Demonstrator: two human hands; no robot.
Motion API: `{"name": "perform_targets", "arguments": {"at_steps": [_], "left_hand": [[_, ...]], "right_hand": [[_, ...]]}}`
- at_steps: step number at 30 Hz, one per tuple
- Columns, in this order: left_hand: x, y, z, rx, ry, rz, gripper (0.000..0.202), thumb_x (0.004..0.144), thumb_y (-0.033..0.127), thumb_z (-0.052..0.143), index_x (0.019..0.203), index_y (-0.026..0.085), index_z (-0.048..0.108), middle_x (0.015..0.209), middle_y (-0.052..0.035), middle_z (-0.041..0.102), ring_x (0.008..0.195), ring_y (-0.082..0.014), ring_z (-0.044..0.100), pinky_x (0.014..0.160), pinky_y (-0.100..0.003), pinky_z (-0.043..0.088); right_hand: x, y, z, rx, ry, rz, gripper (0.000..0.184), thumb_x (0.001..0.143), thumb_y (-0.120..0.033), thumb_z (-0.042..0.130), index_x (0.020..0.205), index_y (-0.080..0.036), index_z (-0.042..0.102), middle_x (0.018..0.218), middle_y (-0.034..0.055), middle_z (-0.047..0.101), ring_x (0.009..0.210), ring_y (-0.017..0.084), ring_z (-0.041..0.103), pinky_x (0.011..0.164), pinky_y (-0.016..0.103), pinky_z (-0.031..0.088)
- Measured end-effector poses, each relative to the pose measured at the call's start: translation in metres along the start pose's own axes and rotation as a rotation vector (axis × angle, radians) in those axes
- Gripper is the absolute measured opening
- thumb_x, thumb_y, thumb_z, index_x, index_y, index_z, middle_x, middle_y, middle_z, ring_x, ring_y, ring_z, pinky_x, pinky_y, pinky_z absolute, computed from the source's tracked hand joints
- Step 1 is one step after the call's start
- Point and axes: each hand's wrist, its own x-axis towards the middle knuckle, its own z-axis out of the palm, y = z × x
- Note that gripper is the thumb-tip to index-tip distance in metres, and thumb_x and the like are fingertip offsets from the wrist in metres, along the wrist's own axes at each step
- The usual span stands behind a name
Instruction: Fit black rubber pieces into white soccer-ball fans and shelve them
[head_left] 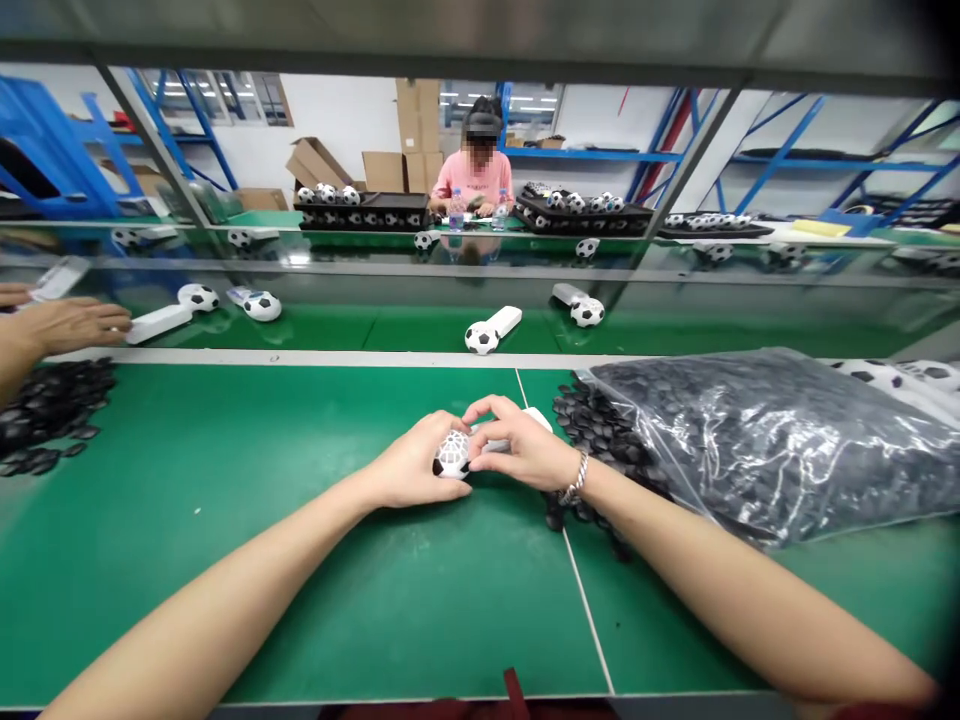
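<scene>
My left hand (420, 460) is closed around a white football-shaped head (453, 450) with a lattice top and black patches on its lower side. From the head a white handle (537, 420) extends right, mostly hidden behind my right hand (525, 447). The fingers of that hand are bent, their tips close together against the head's right side; whatever is pinched there is too small to make out. A heap of small black pieces (596, 420) lies just right of my right hand, some of it under the wrist.
A clear plastic bag (787, 440) full of black pieces fills the right side. Beyond the ledge lie several football-headed devices (482, 337). At left, another person's hand (75, 325) is near a device, above more black pieces (52, 410). A person in pink (474, 180) sits opposite.
</scene>
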Motion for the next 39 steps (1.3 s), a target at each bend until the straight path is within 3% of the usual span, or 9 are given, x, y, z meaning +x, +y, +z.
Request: {"name": "perform_targets", "arguments": {"at_steps": [5, 20, 22, 24, 26, 29, 31, 35, 39], "left_hand": [[-0.001, 0.000, 0.003, -0.026, 0.045, -0.003, 0.040, 0.068, 0.029, 0.060, 0.104, 0.019, 0.048, 0.103, -0.0055, 0.052, 0.095, -0.0230, 0.050, 0.082, -0.036, 0.042], [0.000, 0.005, 0.005, -0.106, 0.089, -0.071, 0.036, 0.063, 0.016, 0.060, 0.097, 0.020, 0.050, 0.095, -0.0016, 0.052, 0.091, -0.0207, 0.049, 0.082, -0.034, 0.039], [0.002, 0.003, 0.004, -0.293, 0.092, -0.156, 0.038, 0.059, 0.015, 0.065, 0.094, 0.019, 0.053, 0.090, 0.0002, 0.054, 0.084, -0.0184, 0.050, 0.077, -0.031, 0.040], [0.006, -0.001, 0.001, -0.638, 0.102, -0.304, 0.042, 0.052, 0.012, 0.071, 0.090, 0.018, 0.056, 0.082, 0.0021, 0.056, 0.075, -0.0144, 0.051, 0.069, -0.025, 0.041], [0.010, -0.007, -0.003, -0.945, 0.134, -0.428, 0.040, 0.052, 0.013, 0.074, 0.088, 0.017, 0.056, 0.078, 0.0025, 0.057, 0.069, -0.0111, 0.052, 0.062, -0.021, 0.041], [0.014, -0.019, -0.011, -1.142, 0.198, -0.516, 0.025, 0.067, 0.029, 0.066, 0.084, 0.014, 0.055, 0.076, -0.0011, 0.059, 0.064, -0.0113, 0.055, 0.059, -0.023, 0.046], [0.014, -0.026, -0.015, -1.256, 0.236, -0.559, 0.027, 0.077, 0.040, 0.055, 0.081, 0.014, 0.053, 0.075, -0.0039, 0.060, 0.065, -0.0137, 0.057, 0.063, -0.029, 0.050], [0.011, -0.030, -0.022, -1.515, 0.298, -0.506, 0.047, 0.086, 0.053, 0.030, 0.096, 0.012, 0.052, 0.095, -0.0110, 0.060, 0.087, -0.0183, 0.060, 0.080, -0.033, 0.049], [0.006, -0.030, -0.023, -1.878, 0.243, -0.280, 0.063, 0.083, 0.060, 0.033, 0.119, 0.009, 0.041, 0.117, -0.0182, 0.050, 0.107, -0.0264, 0.052, 0.095, -0.039, 0.039]], "right_hand": [[-0.001, 0.001, 0.005, 0.046, 0.037, 0.006, 0.008, 0.071, -0.026, 0.067, 0.069, -0.019, 0.064, 0.105, 0.0053, 0.049, 0.103, 0.019, 0.047, 0.092, 0.039, 0.037], [0.014, 0.005, 0.007, 0.046, 0.020, 0.125, 0.031, 0.057, -0.032, 0.076, 0.067, -0.018, 0.051, 0.089, 0.0007, 0.055, 0.084, 0.016, 0.053, 0.075, 0.031, 0.041], [0.015, 0.007, 0.005, 0.028, 0.001, 0.117, 0.030, 0.059, -0.034, 0.074, 0.070, -0.018, 0.052, 0.089, 0.0012, 0.056, 0.084, 0.016, 0.053, 0.075, 0.031, 0.041], [0.017, 0.010, -0.002, 0.036, -0.044, 0.112, 0.031, 0.063, -0.039, 0.071, 0.080, -0.019, 0.054, 0.093, 0.0027, 0.057, 0.087, 0.017, 0.053, 0.076, 0.032, 0.042], [0.020, 0.013, -0.013, 0.016, -0.090, 0.109, 0.046, 0.062, -0.044, 0.070, 0.096, -0.019, 0.053, 0.101, 0.0052, 0.057, 0.093, 0.019, 0.054, 0.080, 0.034, 0.042], [0.022, 0.022, -0.026, -0.141, -0.139, 0.093, 0.073, 0.053, -0.046, 0.075, 0.114, -0.019, 0.047, 0.117, 0.0098, 0.053, 0.108, 0.026, 0.048, 0.090, 0.043, 0.036], [0.023, 0.029, -0.028, -0.237, -0.146, 0.100, 0.071, 0.055, -0.040, 0.075, 0.117, -0.020, 0.046, 0.119, 0.0114, 0.053, 0.109, 0.028, 0.047, 0.090, 0.047, 0.034], [0.026, 0.048, -0.019, -0.008, -0.065, 0.198, 0.054, 0.061, -0.028, 0.071, 0.110, -0.018, 0.053, 0.111, 0.0110, 0.056, 0.102, 0.026, 0.050, 0.089, 0.043, 0.035], [0.030, 0.061, -0.016, 0.237, -0.011, 0.341, 0.055, 0.059, -0.034, 0.071, 0.107, -0.015, 0.054, 0.105, 0.0095, 0.059, 0.094, 0.023, 0.053, 0.085, 0.039, 0.039]]}}
